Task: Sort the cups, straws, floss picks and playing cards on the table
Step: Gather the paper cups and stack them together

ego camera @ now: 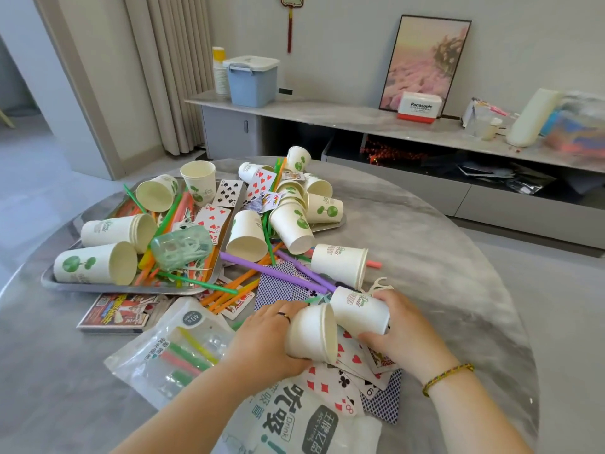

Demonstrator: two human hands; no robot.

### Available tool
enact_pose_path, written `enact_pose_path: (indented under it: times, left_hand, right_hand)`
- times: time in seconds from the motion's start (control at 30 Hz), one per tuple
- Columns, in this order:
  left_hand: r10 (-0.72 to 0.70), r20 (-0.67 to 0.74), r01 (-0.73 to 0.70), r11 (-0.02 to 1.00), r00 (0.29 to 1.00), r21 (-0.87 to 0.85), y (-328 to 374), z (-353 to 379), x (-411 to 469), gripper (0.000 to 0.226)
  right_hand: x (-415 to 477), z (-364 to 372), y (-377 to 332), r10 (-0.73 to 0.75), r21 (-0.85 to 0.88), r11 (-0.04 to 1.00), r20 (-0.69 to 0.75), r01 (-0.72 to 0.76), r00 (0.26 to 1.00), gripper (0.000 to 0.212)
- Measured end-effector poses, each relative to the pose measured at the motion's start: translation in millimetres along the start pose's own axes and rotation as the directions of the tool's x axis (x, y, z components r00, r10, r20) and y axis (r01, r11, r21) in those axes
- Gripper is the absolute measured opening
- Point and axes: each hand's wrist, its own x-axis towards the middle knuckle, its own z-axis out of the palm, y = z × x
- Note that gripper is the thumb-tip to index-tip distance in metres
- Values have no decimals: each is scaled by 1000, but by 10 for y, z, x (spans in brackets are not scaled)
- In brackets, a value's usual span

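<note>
Head view: my left hand (268,335) is curled round a white paper cup (311,332) lying on its side, fingers over its top and thumb beneath, its mouth turned toward three o'clock. My right hand (402,332) grips a second cup (360,311), also on its side, with the thumb under it and the fingers over its far side. Its near end touches the first cup's rim, and I cannot tell whether it sits inside. Both cups are low over the counter (458,290), near its six o'clock edge. Directly beneath them, spreading toward five o'clock, lie face-up playing cards (340,378) with a few blue backs among them. At twelve o'clock from my hands a third cup (339,262) lies on its side with a white floss pick (379,285) just beside it. At eleven o'clock purple straws (271,271) run across face-down cards (278,290). Farther out at ten o'clock a metal tray (65,283) holds tipped cups, coloured straws, cards and a green floss pick box (180,245). Beyond the third cup at twelve o'clock a heap of cups (294,221) covers a second tray (330,226). At eight o'clock a clear straw bag (176,348) lies flat, with a red card box (114,314) at nine o'clock. A printed bag (294,421) sits at six o'clock between my forearms.
</note>
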Motion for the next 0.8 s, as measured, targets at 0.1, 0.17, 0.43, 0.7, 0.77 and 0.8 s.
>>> enact_pose_path:
  times: [0.1, 0.17, 0.43, 0.7, 0.77, 0.8]
  left_hand:
    - [-92, -34, 88, 991, 995, -104, -17, 5, -52, 78]
    - [-135, -39, 127, 978, 990, -163, -3, 8, -96, 78]
    - [-206, -69, 168, 918, 976, -358, 42, -77, -273, 71]
    - [-178, -175, 129, 956, 968, -263, 91, -228, -404, 73]
    - [-154, -163, 106, 957, 975, -271, 136, -230, -430, 70]
    - [-144, -153, 98, 957, 978, -272, 163, -223, -440, 69]
  right_hand:
    - [-24, -30, -33, 68, 0, 998, 1, -68, 998, 60]
    - [-78, -30, -24, 98, 2, 995, 4, -98, 995, 64]
    - [-282, -62, -59, 205, 500, 851, -40, -158, 978, 73]
    - [-425, -244, -308, -170, 626, 772, 35, 111, 985, 85]
    - [-417, -210, -352, -218, 572, 810, 86, 131, 972, 94]
    - [-417, -191, -371, -229, 538, 832, 110, 136, 967, 92]
